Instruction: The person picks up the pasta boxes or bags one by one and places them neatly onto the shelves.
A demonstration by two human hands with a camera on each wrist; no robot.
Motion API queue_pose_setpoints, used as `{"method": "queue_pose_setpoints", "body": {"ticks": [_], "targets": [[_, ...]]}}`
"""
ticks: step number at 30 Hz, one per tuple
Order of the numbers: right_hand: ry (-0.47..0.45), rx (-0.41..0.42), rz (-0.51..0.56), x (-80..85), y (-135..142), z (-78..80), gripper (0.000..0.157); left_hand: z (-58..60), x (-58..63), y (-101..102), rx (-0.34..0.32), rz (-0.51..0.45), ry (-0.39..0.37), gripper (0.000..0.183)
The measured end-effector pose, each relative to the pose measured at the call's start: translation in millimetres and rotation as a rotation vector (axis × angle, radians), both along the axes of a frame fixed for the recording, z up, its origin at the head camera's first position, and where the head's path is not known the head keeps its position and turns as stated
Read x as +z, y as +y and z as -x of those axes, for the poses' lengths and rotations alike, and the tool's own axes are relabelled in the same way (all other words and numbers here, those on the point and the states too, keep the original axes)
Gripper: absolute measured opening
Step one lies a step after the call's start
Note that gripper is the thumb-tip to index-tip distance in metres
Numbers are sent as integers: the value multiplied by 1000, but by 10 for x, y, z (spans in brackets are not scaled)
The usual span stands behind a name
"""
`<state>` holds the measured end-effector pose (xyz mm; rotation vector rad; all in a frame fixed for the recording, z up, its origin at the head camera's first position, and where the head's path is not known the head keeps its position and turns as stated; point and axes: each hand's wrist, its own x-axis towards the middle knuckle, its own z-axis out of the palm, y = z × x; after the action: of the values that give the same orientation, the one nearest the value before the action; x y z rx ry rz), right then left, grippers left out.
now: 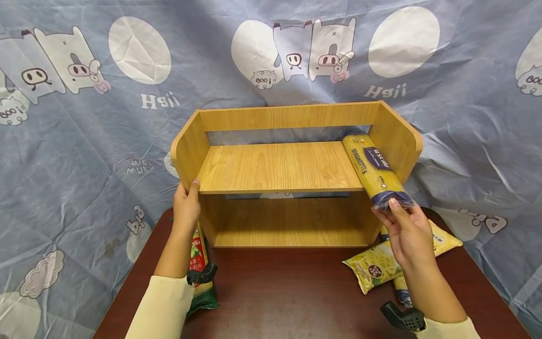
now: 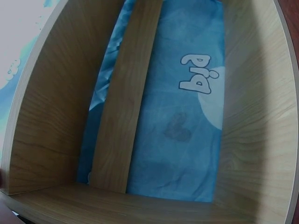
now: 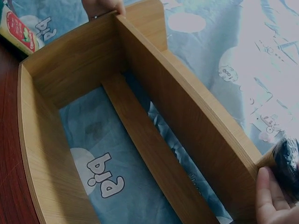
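A two-tier wooden shelf (image 1: 271,165) stands on the table. In the head view my left hand (image 1: 187,202) grips its left side panel, thumb over the front edge of the upper board. A yellow pack of spaghetti (image 1: 368,165) with dark blue ends lies lengthwise on the upper board beside the right panel, its near end jutting past the front edge. My right hand (image 1: 408,233) pinches that near end, thumb on top and fingers underneath. The right wrist view shows the pack's dark end (image 3: 288,163) above my right fingers (image 3: 266,191).
A red and green pasta bag (image 1: 203,282) lies left of the shelf, partly behind my left forearm. Right of it, a yellow bag (image 1: 372,268) overlaps another blue-ended pack (image 1: 402,289) on the dark red table (image 1: 288,292). A printed blue cloth (image 1: 203,61) hangs behind.
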<state>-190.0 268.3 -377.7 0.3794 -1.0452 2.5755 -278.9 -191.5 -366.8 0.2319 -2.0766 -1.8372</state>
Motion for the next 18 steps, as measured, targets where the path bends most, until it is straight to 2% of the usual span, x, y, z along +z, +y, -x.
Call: {"method": "queue_pose_setpoints", "body": {"ticks": [4,12,18], "targets": [[-19,-30,-19,2,-9,50,30,6,-6,-3,5,-9,6,49],[-114,-10,-95,13,41,146,25,12,1,-2,3,-15,-1,49],[-142,86,-76,-32,84,87,24,8,-5,0,-1,-11,-1,49]]}}
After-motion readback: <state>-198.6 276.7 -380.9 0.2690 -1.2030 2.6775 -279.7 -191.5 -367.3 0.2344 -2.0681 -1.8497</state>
